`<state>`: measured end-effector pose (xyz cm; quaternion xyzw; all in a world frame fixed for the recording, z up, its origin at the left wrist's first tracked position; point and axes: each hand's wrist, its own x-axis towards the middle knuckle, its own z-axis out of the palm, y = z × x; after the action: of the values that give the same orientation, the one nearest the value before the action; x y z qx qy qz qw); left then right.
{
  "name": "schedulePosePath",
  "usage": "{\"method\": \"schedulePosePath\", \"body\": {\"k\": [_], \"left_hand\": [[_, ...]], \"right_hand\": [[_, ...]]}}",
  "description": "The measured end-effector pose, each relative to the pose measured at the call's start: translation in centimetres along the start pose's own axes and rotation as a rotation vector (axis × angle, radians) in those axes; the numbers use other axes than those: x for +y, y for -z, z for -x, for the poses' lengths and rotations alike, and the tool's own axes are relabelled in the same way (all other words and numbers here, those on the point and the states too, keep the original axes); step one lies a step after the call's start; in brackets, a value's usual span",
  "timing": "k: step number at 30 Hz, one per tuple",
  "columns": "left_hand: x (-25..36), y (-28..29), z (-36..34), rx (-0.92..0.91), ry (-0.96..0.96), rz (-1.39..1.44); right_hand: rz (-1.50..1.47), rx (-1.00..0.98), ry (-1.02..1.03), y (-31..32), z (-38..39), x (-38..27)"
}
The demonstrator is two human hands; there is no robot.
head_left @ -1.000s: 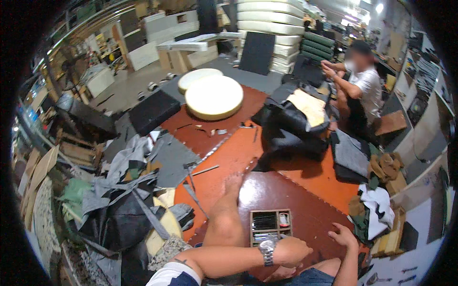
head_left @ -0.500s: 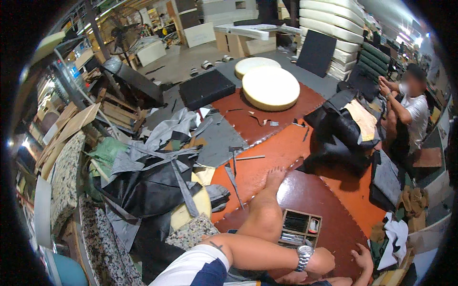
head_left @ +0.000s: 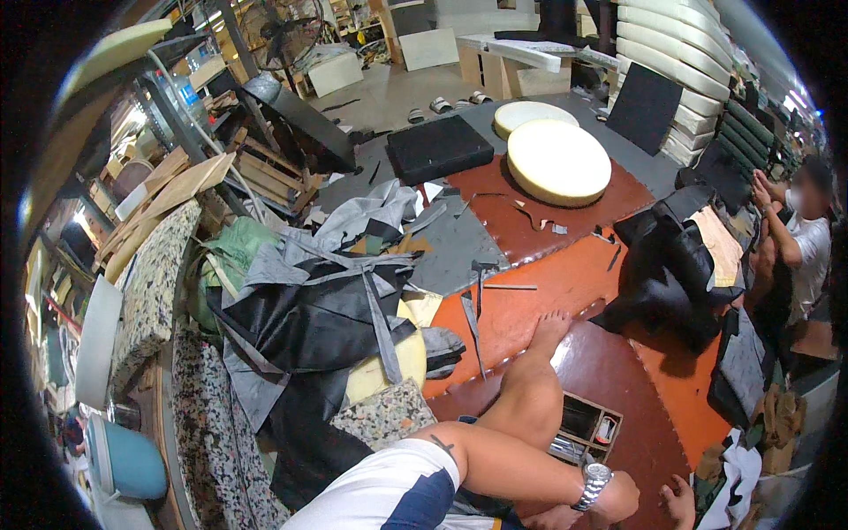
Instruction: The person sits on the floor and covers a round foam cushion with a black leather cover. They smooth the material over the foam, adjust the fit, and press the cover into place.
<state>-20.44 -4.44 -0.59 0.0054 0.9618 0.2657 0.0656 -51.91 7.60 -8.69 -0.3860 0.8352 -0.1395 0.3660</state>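
Note:
My left arm, with a metal-band wristwatch, reaches across the lower part of the view. My left hand bends downward beyond the watch, its fingers out of sight. Near the lower right edge, my right hand shows only its spread fingers, with nothing visible in them. Close to both hands, on the dark red floor sheet, sits a wooden compartment box holding small tools and a small white-and-red container. My bare leg stretches forward beside it.
A hammer lies on the orange sheet. Black and grey fabric scraps heap at left beside speckled foam. Round cream foam pads stand farther off. At right, a person sits behind a black covered piece.
The view has swung left, so the surroundings sit farther right. My right hand now shows less, near the lower edge. The left arm keeps nearly the same pose.

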Motion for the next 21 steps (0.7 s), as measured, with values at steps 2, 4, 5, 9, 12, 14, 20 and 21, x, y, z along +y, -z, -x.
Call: {"method": "schedulePosePath", "body": {"k": [2, 4, 5, 9, 12, 14, 20, 21], "left_hand": [[0.2, -0.3, -0.3, 0.017, 0.022, 0.002], [0.5, -0.6, -0.4, 0.085, 0.030, -0.046], [0.5, -0.8, -0.5, 0.118, 0.044, -0.075], [-0.1, -2.2, -1.9, -0.024, 0.026, -0.049], [-0.5, -4.2, -3.8, 0.026, 0.073, -0.042], [-1.0, -5.3, -5.3, 0.066, 0.059, -0.031], [-2.2, -3.3, -6.0, 0.380, 0.146, 0.028], [-2.2, -2.1, -5.2, 0.354, 0.105, 0.039]], "right_hand": [[-0.042, 0.006, -0.036, 0.3, 0.3, -0.2], [0.249, -0.042, 0.069, 0.9, 0.6, -0.7], [0.393, -0.065, 0.123, 1.2, 0.7, -1.0], [0.335, -0.053, 0.106, 1.8, 1.4, -2.3], [0.348, -0.068, 0.130, 1.7, 1.8, -3.3], [0.367, -0.074, 0.075, 1.5, 2.0, -4.0], [0.341, -0.093, 0.048, 0.3, 0.8, -5.5], [0.313, -0.094, 0.053, 0.4, 0.4, -5.6]]}}
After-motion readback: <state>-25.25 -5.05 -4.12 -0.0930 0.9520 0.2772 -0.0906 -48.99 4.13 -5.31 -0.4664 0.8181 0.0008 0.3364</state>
